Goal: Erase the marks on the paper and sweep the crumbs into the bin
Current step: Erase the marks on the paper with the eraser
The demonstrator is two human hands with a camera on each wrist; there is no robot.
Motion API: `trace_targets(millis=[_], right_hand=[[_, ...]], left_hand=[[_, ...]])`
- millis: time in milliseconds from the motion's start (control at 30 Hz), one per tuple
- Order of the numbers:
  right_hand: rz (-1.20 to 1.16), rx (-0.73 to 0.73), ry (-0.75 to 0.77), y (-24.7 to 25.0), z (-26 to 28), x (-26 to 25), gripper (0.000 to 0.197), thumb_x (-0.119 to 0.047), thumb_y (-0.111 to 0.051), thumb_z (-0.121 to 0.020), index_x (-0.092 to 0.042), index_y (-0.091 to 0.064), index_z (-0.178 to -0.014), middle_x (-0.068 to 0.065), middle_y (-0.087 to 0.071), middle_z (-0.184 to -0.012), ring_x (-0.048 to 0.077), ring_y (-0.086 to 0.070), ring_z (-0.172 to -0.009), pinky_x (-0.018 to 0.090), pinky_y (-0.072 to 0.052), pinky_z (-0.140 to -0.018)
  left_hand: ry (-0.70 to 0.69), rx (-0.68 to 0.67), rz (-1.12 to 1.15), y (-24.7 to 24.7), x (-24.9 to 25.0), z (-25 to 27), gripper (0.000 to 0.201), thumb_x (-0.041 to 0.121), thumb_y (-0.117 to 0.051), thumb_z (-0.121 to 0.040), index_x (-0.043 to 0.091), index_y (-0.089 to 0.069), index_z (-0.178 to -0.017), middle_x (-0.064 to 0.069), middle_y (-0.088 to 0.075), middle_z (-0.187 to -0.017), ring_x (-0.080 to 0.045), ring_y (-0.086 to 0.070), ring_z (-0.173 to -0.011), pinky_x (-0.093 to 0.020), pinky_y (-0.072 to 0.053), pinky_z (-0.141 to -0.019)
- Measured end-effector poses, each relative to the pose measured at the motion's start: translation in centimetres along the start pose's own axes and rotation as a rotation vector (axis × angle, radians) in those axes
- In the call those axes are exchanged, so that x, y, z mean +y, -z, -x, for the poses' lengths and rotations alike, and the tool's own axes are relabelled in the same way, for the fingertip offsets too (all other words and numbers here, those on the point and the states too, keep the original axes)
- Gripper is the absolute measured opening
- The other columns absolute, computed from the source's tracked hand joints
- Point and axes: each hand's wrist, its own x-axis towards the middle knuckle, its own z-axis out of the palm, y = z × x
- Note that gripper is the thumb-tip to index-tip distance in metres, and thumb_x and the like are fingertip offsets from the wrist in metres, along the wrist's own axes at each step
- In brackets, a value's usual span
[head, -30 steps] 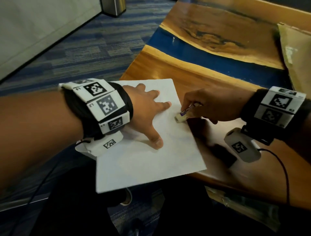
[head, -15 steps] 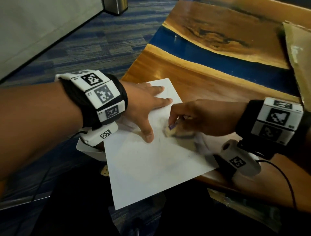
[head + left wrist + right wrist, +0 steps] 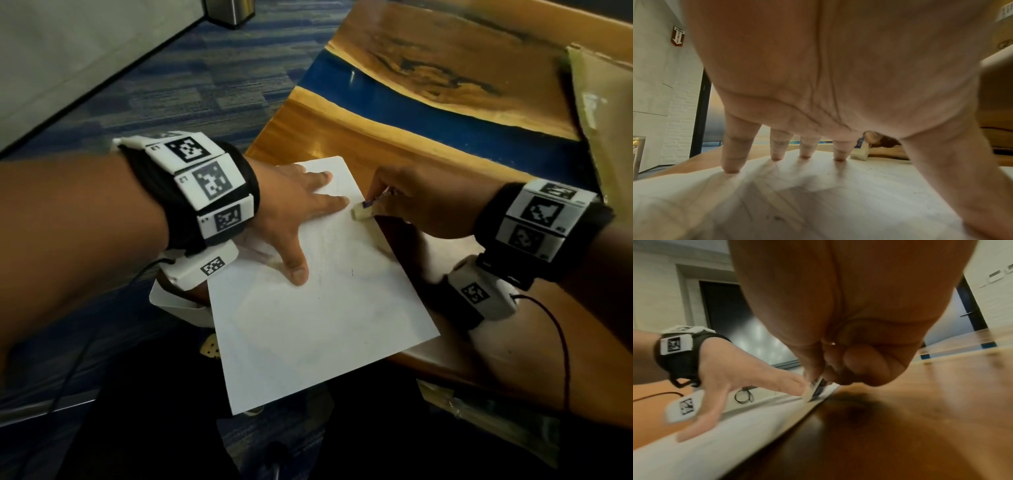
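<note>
Pinched between the curled thumb and fingers of the right hand (image 3: pixel 421 205), the eraser (image 3: pixel 363 211) was held with its pale tip down on the sheet and its printed sleeve up inside the grip. Nothing was gripped by the left hand (image 3: pixel 294 219): its fingers were spread flat and its fingertips (image 3: pixel 731 169) were pressed onto the paper.

The wooden table (image 3: pixel 462 164), with its blue band, was the largest thing in the scene, and the paper (image 3: pixel 308 325) was laid across its near left corner, with the near left part of the sheet hanging past the table's edge. The sheet's long axis was seen to run from near to far, slanted a little leftward at the far end. A metal bin (image 3: pixel 233 10) was stood on the carpet, far and to the left, well apart from the table.

The eraser was set at the sheet's right edge, toward its far end, just beside the left index fingertip. From there, the faint pencil marks (image 3: pixel 322 267) lay nearer and to the left, in the middle of the sheet, beside the left thumb; a small dark speck (image 3: pixel 352 272) was seen nearer still. By this reading, a stroke toward the near left, along the sheet's length, was called for, and the right hand was the nearer to that work. Loose crumbs could not be made out with certainty.
</note>
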Motion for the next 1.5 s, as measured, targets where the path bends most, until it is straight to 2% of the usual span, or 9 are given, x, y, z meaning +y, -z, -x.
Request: trace_targets(millis=[167, 333, 467, 633, 767, 933, 1200, 1400, 1500], right_hand=[[-0.106, -0.365, 0.218, -1.2, 1.5, -1.9, 0.015, -0.031, -0.053, -0.101, -0.038, -0.060, -0.112, -0.014, -0.063, -0.106, 0.007, -0.058, -0.093, 0.024, -0.047, -0.079], [0.040, 0.012, 0.012, 0.1, 0.2, 0.3, 0.010, -0.038, -0.056, -0.099, -0.043, -0.059, -0.107, -0.017, -0.059, -0.099, 0.008, -0.057, -0.092, 0.030, -0.044, -0.076], [-0.038, -0.330, 0.174, -0.4, 1.4, -1.3, 0.020, -0.026, -0.053, -0.101, -0.043, -0.058, -0.110, -0.014, -0.063, -0.106, 0.008, -0.058, -0.097, 0.026, -0.047, -0.081], [-0.008, -0.031, 0.034, -0.2, 0.6, -1.0, 0.012, -0.032, -0.054, -0.101, -0.043, -0.056, -0.106, -0.014, -0.060, -0.097, 0.012, -0.059, -0.092, 0.029, -0.045, -0.073], [-0.093, -0.360, 0.241, -1.7, 1.8, -3.4, 0.014, -0.032, -0.052, -0.101, -0.038, -0.058, -0.113, -0.011, -0.065, -0.102, 0.011, -0.060, -0.090, 0.030, -0.048, -0.078], [-0.048, -0.041, 0.000, -0.6, 0.0, -1.7, 0.013, -0.034, -0.056, -0.101, -0.036, -0.060, -0.113, -0.008, -0.062, -0.106, 0.013, -0.056, -0.095, 0.030, -0.042, -0.074], [-0.012, 0.028, -0.118, -0.4, -0.2, -1.5, 0.014, -0.037, -0.054, -0.100, -0.033, -0.059, -0.113, -0.004, -0.062, -0.102, 0.016, -0.056, -0.090, 0.034, -0.043, -0.077], [-0.089, -0.279, 0.218, -2.1, 2.2, -4.9, 0.015, -0.031, -0.052, -0.102, -0.033, -0.057, -0.116, -0.013, -0.063, -0.098, 0.003, -0.057, -0.082, 0.025, -0.046, -0.073], [-0.016, -0.023, 0.010, -0.6, 0.6, -2.7, 0.017, -0.029, -0.052, -0.102, -0.031, -0.060, -0.118, -0.010, -0.061, -0.103, 0.014, -0.058, -0.092, 0.023, -0.040, -0.068]], left_hand=[[0.003, -0.003, 0.007, -0.1, -0.2, -0.2, 0.136, 0.083, -0.073, -0.057, 0.047, 0.015, -0.155, 0.005, 0.019, -0.167, -0.028, 0.006, -0.155, -0.059, -0.020, -0.120], [0.014, -0.009, 0.005, 0.0, -0.1, -0.2, 0.134, 0.084, -0.072, -0.055, 0.053, 0.015, -0.152, 0.004, 0.018, -0.167, -0.030, 0.004, -0.154, -0.061, -0.022, -0.119], [0.022, -0.018, -0.008, 0.1, -0.1, -0.4, 0.135, 0.085, -0.073, -0.053, 0.055, 0.015, -0.151, 0.005, 0.018, -0.167, -0.031, 0.004, -0.154, -0.062, -0.023, -0.118], [0.024, -0.017, -0.006, 0.2, 0.1, -0.5, 0.134, 0.084, -0.073, -0.053, 0.056, 0.015, -0.151, 0.004, 0.017, -0.167, -0.032, 0.004, -0.154, -0.062, -0.023, -0.118], [0.012, -0.008, 0.009, 0.1, -0.1, -0.4, 0.134, 0.084, -0.073, -0.054, 0.056, 0.013, -0.152, 0.004, 0.017, -0.167, -0.031, 0.005, -0.154, -0.058, -0.020, -0.120], [0.005, 0.010, 0.046, 0.0, 0.0, 0.0, 0.130, 0.081, -0.074, -0.057, 0.054, 0.009, -0.153, 0.003, 0.017, -0.168, -0.031, 0.006, -0.154, -0.058, -0.019, -0.119], [0.029, 0.025, 0.077, -2.5, -1.2, 2.1, 0.131, 0.094, -0.059, -0.056, 0.049, 0.016, -0.153, 0.009, 0.022, -0.166, -0.021, 0.011, -0.155, -0.057, -0.017, -0.122], [0.025, 0.003, 0.074, -2.5, -1.2, 2.0, 0.141, 0.094, -0.061, -0.050, 0.046, 0.020, -0.153, 0.006, 0.027, -0.165, -0.021, 0.016, -0.154, -0.056, -0.015, -0.123], [0.023, -0.002, 0.063, -2.3, -1.0, 1.9, 0.139, 0.093, -0.063, -0.052, 0.046, 0.021, -0.153, 0.006, 0.027, -0.165, -0.022, 0.016, -0.154, -0.058, -0.015, -0.122]])
